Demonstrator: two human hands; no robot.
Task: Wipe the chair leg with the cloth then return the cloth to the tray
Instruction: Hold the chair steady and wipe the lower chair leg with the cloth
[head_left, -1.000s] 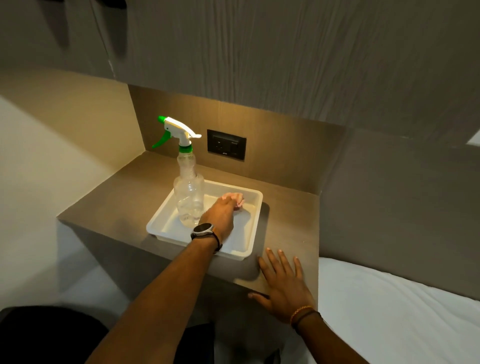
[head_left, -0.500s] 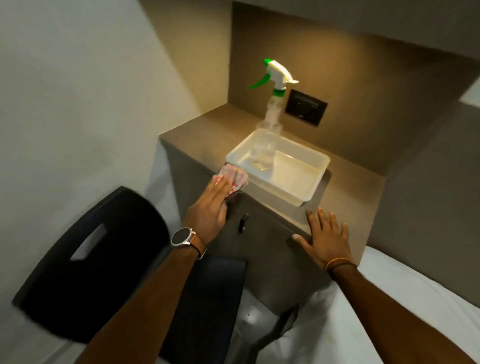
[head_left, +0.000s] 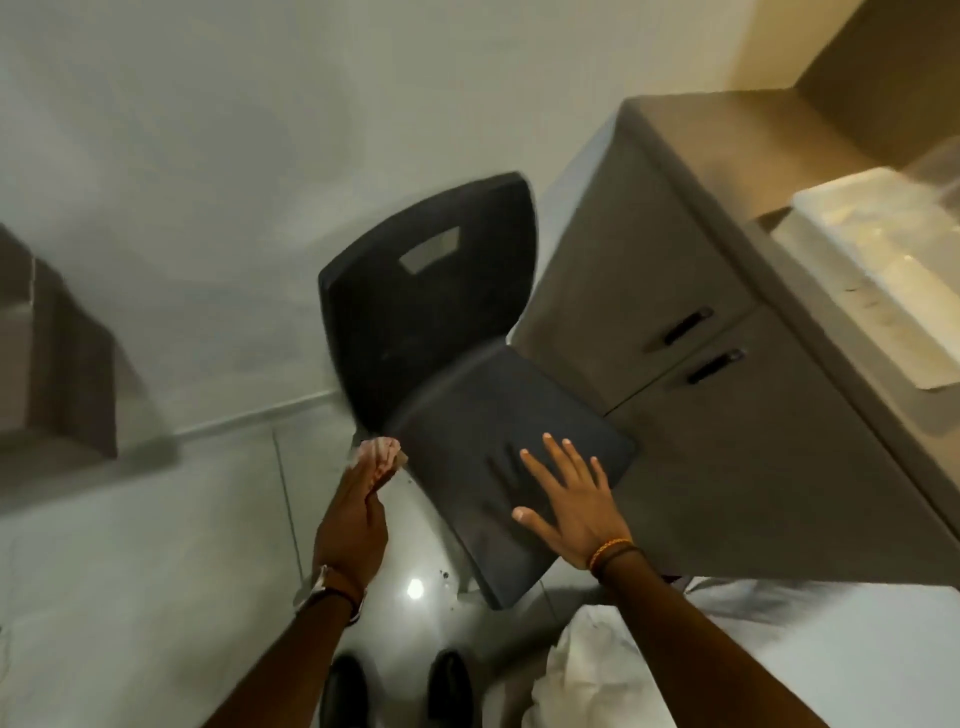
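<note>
While the right hand (head_left: 569, 501) rests flat, fingers spread, on the black chair (head_left: 467, 395) seat, the left hand (head_left: 353, 519) grips the pink cloth (head_left: 382, 451) just beside the seat's edge. Far right of both hands, the white tray (head_left: 872, 270) sits on the surface (head_left: 727, 135).

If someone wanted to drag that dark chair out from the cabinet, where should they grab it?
Probably the slot cut through the chair backrest: it is an open handhold near the top edge, facing the room. Come from behind the backrest, on the wall side, and hook fingers through. The seat's front edge is also free, though the right hand already lies flat on the seat, and the left hand holds the cloth.
</note>
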